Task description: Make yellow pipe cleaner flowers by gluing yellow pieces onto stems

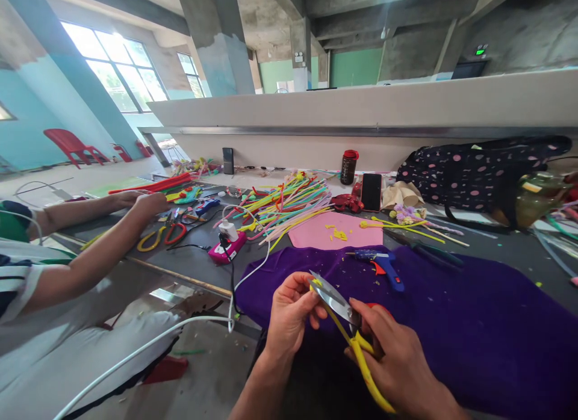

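My left hand [289,315] pinches a small yellow fuzzy piece [315,284] between thumb and fingertips. A thin yellow stem [338,324] runs down from it towards my right hand. Wrapped around yellow-handled scissors [336,302], my right hand [395,351] holds their blades against the yellow piece. Whether the blades are fully closed I cannot tell. Under both hands lies a purple cloth [456,324]. Just beyond them a blue glue gun [382,265] rests on the cloth, and yellow scraps [336,232] lie on a pink sheet [307,232].
At left, a co-worker's hands [144,200] are over the table near scissors [165,234]. A pink power strip [227,248] with a white cable is left of the cloth. Pipe cleaners [293,203], a phone [371,192], a bottle [348,167] and a patterned bag [469,179] stand or lie behind.
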Demonstrator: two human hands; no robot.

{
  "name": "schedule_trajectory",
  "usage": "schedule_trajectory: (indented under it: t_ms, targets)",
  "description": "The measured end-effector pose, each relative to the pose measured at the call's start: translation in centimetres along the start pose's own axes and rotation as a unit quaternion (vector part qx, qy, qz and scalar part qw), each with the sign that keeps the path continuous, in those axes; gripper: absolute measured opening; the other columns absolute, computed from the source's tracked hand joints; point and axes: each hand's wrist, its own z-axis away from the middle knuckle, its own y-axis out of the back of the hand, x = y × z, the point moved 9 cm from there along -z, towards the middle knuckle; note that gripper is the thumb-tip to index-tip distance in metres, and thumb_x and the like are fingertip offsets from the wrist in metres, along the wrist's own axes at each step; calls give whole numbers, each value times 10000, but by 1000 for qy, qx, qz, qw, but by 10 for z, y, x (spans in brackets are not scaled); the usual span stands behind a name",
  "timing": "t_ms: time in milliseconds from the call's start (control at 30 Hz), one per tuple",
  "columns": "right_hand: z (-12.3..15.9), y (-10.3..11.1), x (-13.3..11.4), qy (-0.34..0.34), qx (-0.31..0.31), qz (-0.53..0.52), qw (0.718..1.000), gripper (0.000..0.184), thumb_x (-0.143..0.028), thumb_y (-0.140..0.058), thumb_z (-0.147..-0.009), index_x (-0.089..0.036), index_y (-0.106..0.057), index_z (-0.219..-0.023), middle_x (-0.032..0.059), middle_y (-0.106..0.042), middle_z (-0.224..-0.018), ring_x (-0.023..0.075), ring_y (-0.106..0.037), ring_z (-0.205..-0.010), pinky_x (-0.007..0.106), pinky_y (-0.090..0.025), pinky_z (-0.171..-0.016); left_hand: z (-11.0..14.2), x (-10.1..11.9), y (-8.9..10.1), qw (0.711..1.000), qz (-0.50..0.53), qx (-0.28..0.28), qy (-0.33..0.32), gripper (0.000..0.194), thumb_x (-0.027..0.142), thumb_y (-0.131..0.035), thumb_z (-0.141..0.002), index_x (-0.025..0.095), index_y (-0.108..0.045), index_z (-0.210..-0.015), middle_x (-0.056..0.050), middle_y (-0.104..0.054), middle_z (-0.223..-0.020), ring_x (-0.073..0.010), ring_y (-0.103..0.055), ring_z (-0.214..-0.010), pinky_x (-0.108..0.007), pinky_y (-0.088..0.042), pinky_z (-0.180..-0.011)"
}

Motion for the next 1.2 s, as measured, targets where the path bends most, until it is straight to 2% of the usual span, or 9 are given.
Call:
schedule_trajectory:
  t_ms: [133, 233, 367, 467, 700, 833, 1200]
  targets:
    - [-1, -1, -2, 12, 3, 6, 1000, 543, -257, -566, -752, -158, -387, -1255, 57, -556, -840, 173, -576, -719, 266, -476, -602, 0, 1, 0, 1000, -2, -10, -4, 275, 174, -710, -611, 143, -564, -842, 20, -596, -634, -76, -547, -365, -112, -379, -268]
    - [-1, 0, -3, 4, -2, -17, 1000, 555, -221, -578, -727, -189, -386, -1247, 42, -556, -844, 162, -568, -707, 260, -468, -602, 0, 0, -1, 999, 12, -30, 2, 236, 168, -707, -611, 144, -564, -797, 25, -590, -603, -71, -535, -351, -109, -369, -263]
    - [1, 1, 4, -51, -36, -80, 995, 568, -162, -562, -679, -236, -396, -1217, -7, -563, -796, 125, -542, -612, 228, -453, -563, -1, 1, -5, 997, 48, -64, 9, 240, 195, -721, -589, 142, -563, -762, 23, -598, -599, -51, -500, -318, -94, -328, -244]
    - [2, 2, 6, -81, -56, -108, 989, 571, -142, -542, -667, -250, -392, -1207, -28, -561, -770, 111, -527, -578, 215, -443, -548, -2, 0, -5, 996, 56, -63, 21, 250, 209, -726, -584, 137, -563, -759, 13, -609, -612, -43, -496, -325, -87, -325, -252]
    - [-1, 0, -3, -41, -45, -66, 996, 592, -151, -593, -658, -242, -392, -1208, 3, -551, -832, 150, -542, -703, 254, -440, -617, -2, -7, -5, 995, 73, -65, 38, 254, 183, -735, -586, 152, -562, -768, 22, -603, -592, -55, -511, -345, -99, -350, -268]
    - [0, -2, -3, -23, -31, -55, 998, 593, -174, -618, -668, -233, -393, -1214, 13, -547, -830, 158, -542, -705, 262, -439, -620, -2, -8, -4, 995, 75, -60, 33, 254, 179, -741, -583, 151, -556, -755, 29, -592, -574, -52, -505, -342, -101, -355, -281]
    - [2, -5, 1, -33, -36, -52, 997, 619, -144, -616, -657, -235, -387, -1226, 6, -542, -830, 152, -540, -710, 257, -440, -622, -2, -5, -2, 998, 46, -43, 18, 281, 185, -737, -583, 156, -526, -768, 33, -584, -597, -62, -528, -366, -118, -390, -316]
